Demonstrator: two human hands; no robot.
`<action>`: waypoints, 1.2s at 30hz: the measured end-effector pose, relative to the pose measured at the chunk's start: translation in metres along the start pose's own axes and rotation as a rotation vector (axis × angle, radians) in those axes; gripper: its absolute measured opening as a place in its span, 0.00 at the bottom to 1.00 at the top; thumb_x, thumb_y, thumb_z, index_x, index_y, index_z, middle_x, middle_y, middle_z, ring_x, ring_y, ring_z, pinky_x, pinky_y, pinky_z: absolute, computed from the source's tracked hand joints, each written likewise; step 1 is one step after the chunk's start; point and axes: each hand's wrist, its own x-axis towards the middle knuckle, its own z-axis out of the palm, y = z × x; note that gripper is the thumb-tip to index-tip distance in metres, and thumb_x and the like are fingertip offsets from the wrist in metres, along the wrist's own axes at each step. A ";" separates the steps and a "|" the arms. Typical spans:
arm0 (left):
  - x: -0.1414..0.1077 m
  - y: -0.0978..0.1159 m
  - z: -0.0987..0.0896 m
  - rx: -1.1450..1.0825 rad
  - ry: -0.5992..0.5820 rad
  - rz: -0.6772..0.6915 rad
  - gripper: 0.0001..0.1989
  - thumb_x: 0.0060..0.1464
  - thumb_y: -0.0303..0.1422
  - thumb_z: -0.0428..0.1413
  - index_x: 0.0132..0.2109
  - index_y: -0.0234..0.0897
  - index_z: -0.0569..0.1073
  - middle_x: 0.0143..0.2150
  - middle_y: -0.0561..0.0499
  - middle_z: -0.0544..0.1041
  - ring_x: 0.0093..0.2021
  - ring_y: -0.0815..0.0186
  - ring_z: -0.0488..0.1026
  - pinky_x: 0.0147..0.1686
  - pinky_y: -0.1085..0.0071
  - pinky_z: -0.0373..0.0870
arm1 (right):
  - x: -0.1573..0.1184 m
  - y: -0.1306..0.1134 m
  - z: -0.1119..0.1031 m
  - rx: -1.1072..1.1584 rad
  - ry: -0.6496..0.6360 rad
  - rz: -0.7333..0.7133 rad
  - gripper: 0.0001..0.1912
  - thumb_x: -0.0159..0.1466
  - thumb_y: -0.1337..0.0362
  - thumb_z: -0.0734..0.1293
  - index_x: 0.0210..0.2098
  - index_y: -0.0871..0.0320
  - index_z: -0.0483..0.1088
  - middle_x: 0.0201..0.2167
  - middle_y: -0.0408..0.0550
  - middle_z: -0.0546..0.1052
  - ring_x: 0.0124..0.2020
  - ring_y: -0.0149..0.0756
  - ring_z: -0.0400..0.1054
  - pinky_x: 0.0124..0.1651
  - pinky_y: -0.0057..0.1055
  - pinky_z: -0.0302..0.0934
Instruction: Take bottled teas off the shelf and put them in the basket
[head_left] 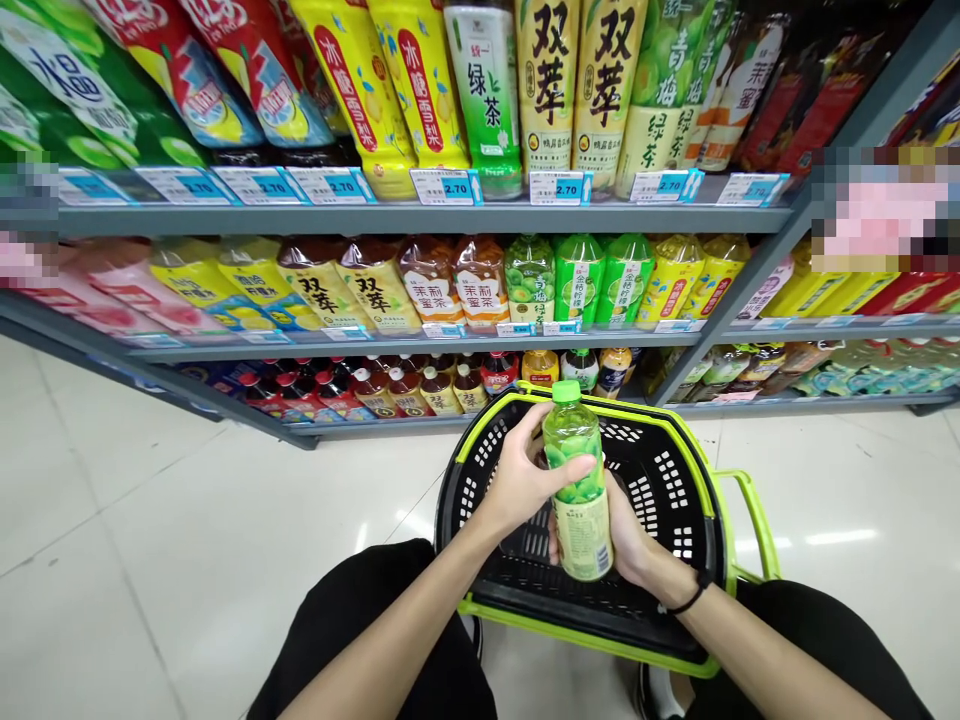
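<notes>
A green-capped bottle (583, 535) with a green and pale yellow label is held nearly upright over the black basket. My left hand (525, 470) grips its upper part, the thumb lying across the front. Around the bottle's lower right side and back is my right hand (626, 530), partly hidden by the bottle. A dark band circles the right wrist. Beneath both hands, the black shopping basket (652, 430) with a lime green rim stands on the floor between the person's knees.
Shelves (450, 218) full of drink bottles and price tags span the view in front. The basket's lime green handle (757, 520) sticks out to the right. Pale floor tiles (150, 520) show at both sides. Black-clad knees flank the basket.
</notes>
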 end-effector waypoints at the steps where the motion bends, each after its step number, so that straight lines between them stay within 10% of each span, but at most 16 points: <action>1: -0.001 -0.001 0.000 -0.002 0.004 -0.007 0.34 0.47 0.33 0.74 0.59 0.35 0.73 0.53 0.47 0.80 0.51 0.63 0.79 0.52 0.72 0.76 | 0.000 0.001 -0.001 -0.008 -0.002 -0.005 0.49 0.74 0.39 0.37 0.37 0.65 0.79 0.30 0.62 0.79 0.34 0.46 0.77 0.42 0.41 0.73; 36: -0.002 -0.002 0.002 0.000 0.046 -0.084 0.42 0.40 0.35 0.77 0.61 0.32 0.71 0.58 0.39 0.79 0.55 0.52 0.78 0.56 0.61 0.76 | 0.003 0.007 -0.013 -0.048 -0.045 -0.056 0.44 0.68 0.31 0.49 0.43 0.63 0.78 0.28 0.57 0.78 0.34 0.45 0.75 0.43 0.41 0.72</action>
